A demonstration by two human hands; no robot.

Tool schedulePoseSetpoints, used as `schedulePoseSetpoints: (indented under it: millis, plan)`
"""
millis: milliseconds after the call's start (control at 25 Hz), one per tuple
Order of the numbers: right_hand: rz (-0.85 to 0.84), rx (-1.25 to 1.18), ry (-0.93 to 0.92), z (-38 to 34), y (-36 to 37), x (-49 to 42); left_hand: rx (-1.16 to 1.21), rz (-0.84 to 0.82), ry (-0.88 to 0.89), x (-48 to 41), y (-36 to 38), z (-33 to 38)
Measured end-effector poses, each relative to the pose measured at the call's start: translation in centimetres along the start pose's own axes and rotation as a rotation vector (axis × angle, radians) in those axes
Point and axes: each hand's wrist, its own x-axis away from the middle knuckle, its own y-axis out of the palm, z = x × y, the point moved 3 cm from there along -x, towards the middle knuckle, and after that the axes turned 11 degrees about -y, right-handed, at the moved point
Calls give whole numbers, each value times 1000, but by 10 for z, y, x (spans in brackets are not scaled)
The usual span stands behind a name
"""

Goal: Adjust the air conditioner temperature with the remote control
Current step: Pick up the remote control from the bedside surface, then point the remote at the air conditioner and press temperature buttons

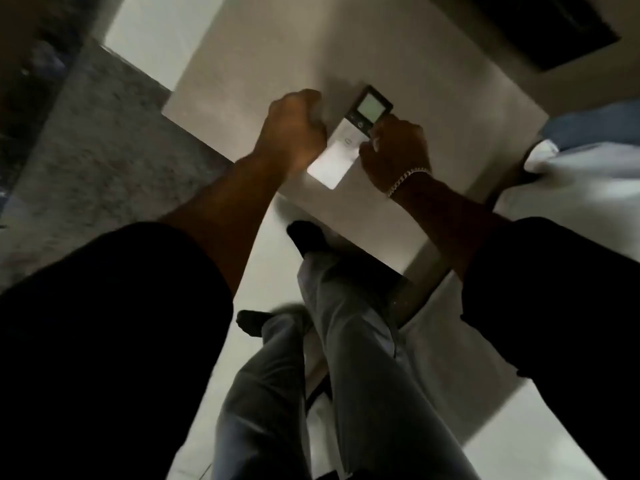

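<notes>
A white remote control [341, 152] with a dark top and a pale lit screen lies on or just above a light tabletop [433, 81]. My right hand [394, 150], a chain bracelet at its wrist, touches the remote's right edge with curled fingers around its middle. Just left of the remote hovers my left hand [294, 133], closed in a loose fist and holding nothing visible. The frame is blurred, so I cannot tell whether the remote is lifted off the table.
The table's near edge runs diagonally above my legs in grey trousers [346, 341]. A grey speckled carpet [86, 150] lies to the left. White and blue bedding [588, 161] is at the right. A dark rectangular object [554, 32] sits at the table's far right.
</notes>
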Motion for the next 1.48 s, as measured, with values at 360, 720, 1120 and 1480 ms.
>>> schedulePoseSetpoints:
  millis: [360, 720, 1120, 1480]
  plan:
    - [170, -469, 366, 5, 32, -19, 19, -26, -146, -18, 46, 8]
    - [41, -608, 75, -111, -15, -5, 634, 150, -472, 41, -73, -23]
    - [-113, -897, -509, -411, -152, 98, 868, 679, -297, 259, -371, -26]
    - [-356, -1098, -942, -636, -285, 248, 842, 1132, -37, 497, -563, 11]
